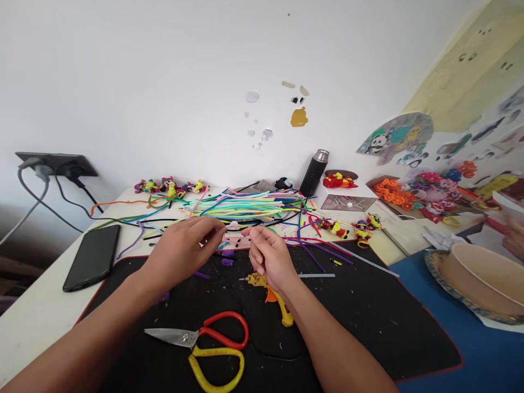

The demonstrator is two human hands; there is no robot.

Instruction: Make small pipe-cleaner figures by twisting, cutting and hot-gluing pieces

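Above the back part of the black mat, my left hand (186, 243) is closed, thumb against its fingertips. My right hand (270, 254) is closed too, its thumb pressed on curled fingers, a short gap away. What either pinches is too small to make out. A small pale pink piece (233, 224) shows between the hands. Just behind them lies a heap of colourful pipe cleaners (241, 206). Partly under my right wrist is a yellow hot glue gun (285, 311) with an orange trigger. Scissors (184, 337) with red and yellow handles lie nearer me, blades apart.
A phone (92, 256) lies at the left. Small pipe-cleaner figures (170, 187) rest by the wall, others at the right. A black bottle (314, 173) stands beside a white box (346, 196). Farther right are a bowl (485, 267) and another person's hand (513, 237).
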